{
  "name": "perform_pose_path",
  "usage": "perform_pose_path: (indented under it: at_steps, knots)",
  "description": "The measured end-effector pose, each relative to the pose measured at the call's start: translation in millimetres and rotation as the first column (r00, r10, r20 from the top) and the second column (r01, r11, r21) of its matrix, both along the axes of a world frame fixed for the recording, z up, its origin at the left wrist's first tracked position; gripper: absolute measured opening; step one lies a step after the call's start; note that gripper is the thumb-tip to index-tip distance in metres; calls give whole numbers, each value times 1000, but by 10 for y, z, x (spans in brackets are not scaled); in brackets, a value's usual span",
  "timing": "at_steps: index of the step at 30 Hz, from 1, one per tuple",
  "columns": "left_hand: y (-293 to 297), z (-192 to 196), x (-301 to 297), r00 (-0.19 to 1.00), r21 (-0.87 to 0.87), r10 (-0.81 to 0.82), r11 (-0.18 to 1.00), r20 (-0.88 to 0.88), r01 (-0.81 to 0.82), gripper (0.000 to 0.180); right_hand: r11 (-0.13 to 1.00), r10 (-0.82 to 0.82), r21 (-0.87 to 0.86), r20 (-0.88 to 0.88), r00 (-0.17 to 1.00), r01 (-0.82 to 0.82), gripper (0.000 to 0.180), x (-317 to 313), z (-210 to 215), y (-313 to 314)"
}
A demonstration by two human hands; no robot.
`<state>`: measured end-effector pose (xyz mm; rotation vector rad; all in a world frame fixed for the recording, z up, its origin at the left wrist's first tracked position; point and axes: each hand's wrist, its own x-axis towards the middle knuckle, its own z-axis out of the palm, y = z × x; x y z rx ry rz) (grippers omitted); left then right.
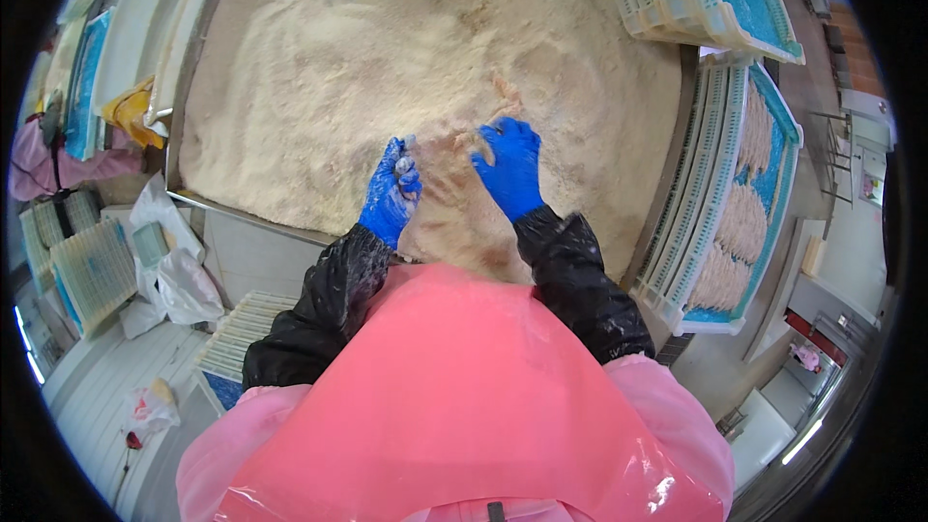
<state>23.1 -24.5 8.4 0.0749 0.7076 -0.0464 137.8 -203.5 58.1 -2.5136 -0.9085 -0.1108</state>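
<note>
A broad tray (208, 130) holds a thick bed of pale yellow crumbs (387, 58), with pinkish patches near its front. Over the front of this bed my left hand (391, 195), in a blue glove dusted with crumbs, is closed; a small whitish bit shows at its fingertips, too coated to name. My right hand (509, 166), also gloved in blue, is to its right, palm down on the crumbs. Its fingers are bent, with a gap between thumb and forefinger. Just beyond them lies a pinkish, crumb-covered strip (506, 92).
Stacked crates (691, 203) stand along the right side, the top one holding rows of pale coated strips (739, 222) on a blue liner. Another stack (710, 14) is behind. White trays (159, 14), a yellow cloth (132, 114) and a pink-sleeved person (77, 164) are at left.
</note>
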Motion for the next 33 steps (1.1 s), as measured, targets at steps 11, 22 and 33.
perform_pose_path:
  at_steps: [11,22,33]
  knots:
    - [16,-60,-26,998,-6,25,1000,59,-24,29,665,304,488,-868,392,565,18,287,502,86]
    - [39,28,-54,997,-91,61,994,46,-57,30,952,-97,214,-471,877,220,37,-355,-295,-850]
    - [-154,290,-39,958,-122,242,967,151,-225,40,883,-50,329,-643,765,334,31,-674,-227,-296]
